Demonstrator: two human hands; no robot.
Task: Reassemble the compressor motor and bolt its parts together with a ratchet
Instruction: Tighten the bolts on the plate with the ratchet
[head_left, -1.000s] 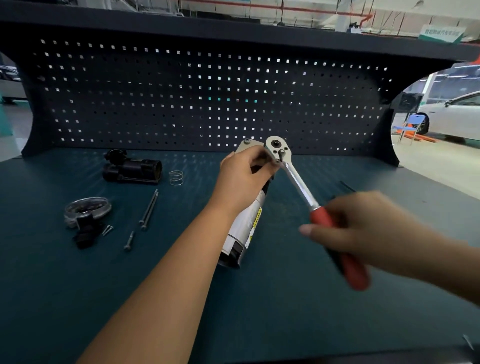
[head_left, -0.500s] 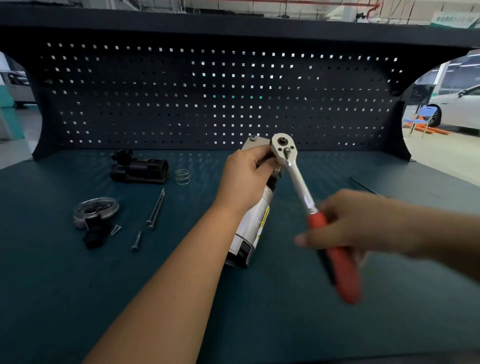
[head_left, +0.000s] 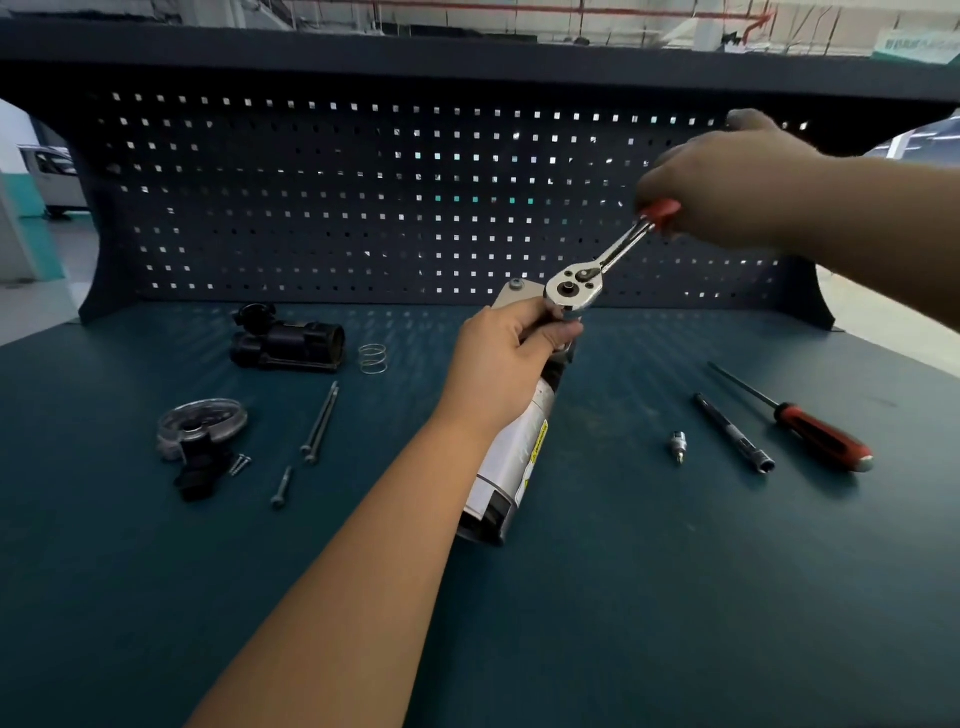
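The white cylindrical compressor motor (head_left: 511, 457) stands tilted on the bench, its metal end plate uppermost. My left hand (head_left: 506, 358) grips its upper end just below the plate. The ratchet (head_left: 574, 287) sits with its chrome head on the plate's right corner, its shaft pointing up and to the right. My right hand (head_left: 727, 187) grips the red handle, high in front of the pegboard. A second bolt head (head_left: 516, 284) shows on the plate's left corner.
On the left of the bench lie a black housing (head_left: 288, 345), a spring (head_left: 373, 358), two long bolts (head_left: 320, 423), a short bolt (head_left: 281, 488), small screws (head_left: 239, 464) and a clear cover with a black part (head_left: 200, 431). On the right lie a small bit (head_left: 677, 447), an extension bar (head_left: 732, 434) and a red-handled screwdriver (head_left: 815, 431).
My right hand has swung the ratchet handle from low and near me up and away to the right, around the head on the end plate. My left hand kept its hold on the motor.
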